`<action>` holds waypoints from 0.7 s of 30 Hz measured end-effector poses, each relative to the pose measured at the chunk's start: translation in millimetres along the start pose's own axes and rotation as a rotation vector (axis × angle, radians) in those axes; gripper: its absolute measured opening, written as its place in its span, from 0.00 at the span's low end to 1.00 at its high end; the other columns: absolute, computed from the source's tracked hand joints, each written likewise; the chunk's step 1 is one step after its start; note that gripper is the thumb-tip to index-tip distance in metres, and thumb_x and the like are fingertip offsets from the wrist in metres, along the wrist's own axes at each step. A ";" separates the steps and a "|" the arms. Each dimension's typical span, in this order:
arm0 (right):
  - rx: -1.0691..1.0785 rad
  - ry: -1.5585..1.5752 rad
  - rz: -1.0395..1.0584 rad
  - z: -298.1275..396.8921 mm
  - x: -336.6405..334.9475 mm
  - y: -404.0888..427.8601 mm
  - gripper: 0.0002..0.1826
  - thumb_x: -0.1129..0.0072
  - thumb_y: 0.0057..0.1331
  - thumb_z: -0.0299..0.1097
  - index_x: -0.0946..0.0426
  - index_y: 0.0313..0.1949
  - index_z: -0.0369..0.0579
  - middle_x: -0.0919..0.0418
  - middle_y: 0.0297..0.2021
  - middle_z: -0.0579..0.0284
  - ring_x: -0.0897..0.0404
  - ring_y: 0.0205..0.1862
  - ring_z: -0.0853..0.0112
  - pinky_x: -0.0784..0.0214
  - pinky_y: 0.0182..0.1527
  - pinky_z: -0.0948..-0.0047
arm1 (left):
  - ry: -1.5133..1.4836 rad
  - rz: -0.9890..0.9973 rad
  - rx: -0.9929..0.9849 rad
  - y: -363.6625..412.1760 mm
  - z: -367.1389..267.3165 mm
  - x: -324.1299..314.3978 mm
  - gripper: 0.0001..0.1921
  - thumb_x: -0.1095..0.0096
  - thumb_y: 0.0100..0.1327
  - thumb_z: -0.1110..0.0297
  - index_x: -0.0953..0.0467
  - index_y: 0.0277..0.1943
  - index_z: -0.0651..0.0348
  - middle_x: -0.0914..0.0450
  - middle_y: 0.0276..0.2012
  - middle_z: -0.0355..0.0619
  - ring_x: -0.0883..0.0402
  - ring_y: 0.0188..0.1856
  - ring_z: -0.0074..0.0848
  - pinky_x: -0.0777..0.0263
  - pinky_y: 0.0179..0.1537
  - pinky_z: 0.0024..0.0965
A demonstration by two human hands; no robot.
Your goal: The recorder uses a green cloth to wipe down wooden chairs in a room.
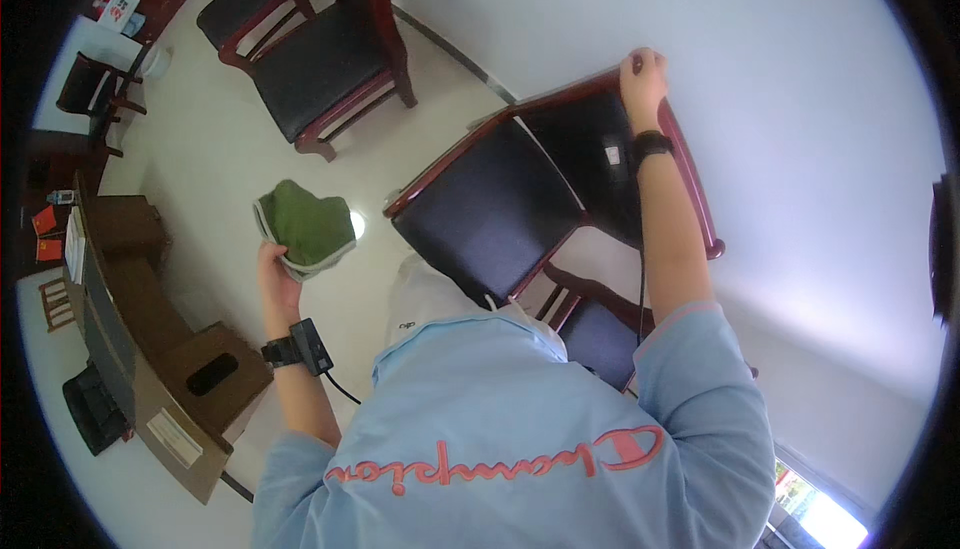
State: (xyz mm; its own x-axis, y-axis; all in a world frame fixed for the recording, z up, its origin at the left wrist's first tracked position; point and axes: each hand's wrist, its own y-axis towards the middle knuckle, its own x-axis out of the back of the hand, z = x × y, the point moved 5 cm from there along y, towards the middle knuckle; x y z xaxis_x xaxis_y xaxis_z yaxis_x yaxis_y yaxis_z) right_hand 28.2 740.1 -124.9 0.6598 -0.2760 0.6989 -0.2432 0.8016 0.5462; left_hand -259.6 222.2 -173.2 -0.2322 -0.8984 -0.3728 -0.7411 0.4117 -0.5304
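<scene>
My left hand point(279, 279) holds a folded green cloth point(307, 222) with a pale edging, thumb on top, above the tiled floor. My right hand point(643, 91) is closed around the end of a reddish-brown wooden rail of a chair point(694, 174), beside the white wall. A small white label lies on this chair's black padded surface, left of my forearm. Directly in front of me is another black padded part point(491, 211) with a wooden rail along its far side; whether it belongs to the same chair I cannot tell.
More wooden chairs with black seats point(322, 68) stand ahead to the left. A wooden desk point(112, 324) with papers and small red flags point(46, 234) is at the left. Another dark seat point(600, 335) is close by my right side. A white bin point(155, 61) stands far left.
</scene>
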 end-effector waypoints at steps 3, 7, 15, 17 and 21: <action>-0.020 0.003 0.033 7.0 -17.9 8.0 0.05 0.49 0.53 0.36 0.28 0.30 0.54 0.30 0.37 0.62 0.30 0.42 0.68 0.47 0.47 0.58 | 0.027 0.098 -0.001 28.1 -29.3 -2.7 0.22 0.57 0.50 0.76 0.38 0.51 0.65 0.34 0.50 0.48 0.33 0.51 0.32 0.36 0.51 0.36; -0.064 -0.033 0.132 27.5 -50.3 15.3 0.05 0.50 0.54 0.37 0.28 0.30 0.56 0.30 0.39 0.63 0.31 0.44 0.68 0.51 0.52 0.53 | 0.092 0.161 -0.029 50.1 -42.8 9.7 0.27 0.61 0.51 0.78 0.45 0.58 0.64 0.37 0.54 0.48 0.35 0.54 0.32 0.40 0.54 0.33; -0.102 -0.056 0.247 40.6 -120.5 32.7 0.07 0.51 0.55 0.40 0.28 0.32 0.57 0.32 0.41 0.61 0.31 0.45 0.65 0.53 0.53 0.47 | 0.260 -0.022 -0.048 69.2 -42.1 42.1 0.28 0.65 0.53 0.81 0.49 0.60 0.65 0.38 0.55 0.49 0.37 0.56 0.32 0.41 0.55 0.32; -0.069 -0.079 0.313 47.3 -140.4 36.1 0.07 0.50 0.55 0.40 0.28 0.32 0.56 0.32 0.41 0.60 0.31 0.45 0.63 0.47 0.52 0.53 | 0.216 -0.069 -0.015 71.1 -37.7 59.3 0.27 0.66 0.54 0.81 0.48 0.60 0.65 0.37 0.55 0.48 0.36 0.55 0.32 0.40 0.54 0.32; -0.029 -0.021 0.382 34.3 -174.4 48.8 0.08 0.48 0.54 0.41 0.28 0.32 0.55 0.32 0.40 0.58 0.32 0.45 0.62 0.41 0.48 0.61 | 0.174 -0.100 0.003 70.8 -31.5 59.0 0.27 0.64 0.53 0.80 0.48 0.60 0.65 0.37 0.54 0.48 0.36 0.55 0.32 0.39 0.54 0.33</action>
State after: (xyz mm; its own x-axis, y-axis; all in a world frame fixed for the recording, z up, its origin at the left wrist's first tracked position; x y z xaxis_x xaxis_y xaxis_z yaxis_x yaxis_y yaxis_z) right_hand -123.1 809.2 -204.2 0.5109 0.0355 0.8589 -0.4487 0.8633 0.2312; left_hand -345.6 193.6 -208.8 -0.2632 -0.9475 -0.1813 -0.7638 0.3195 -0.5608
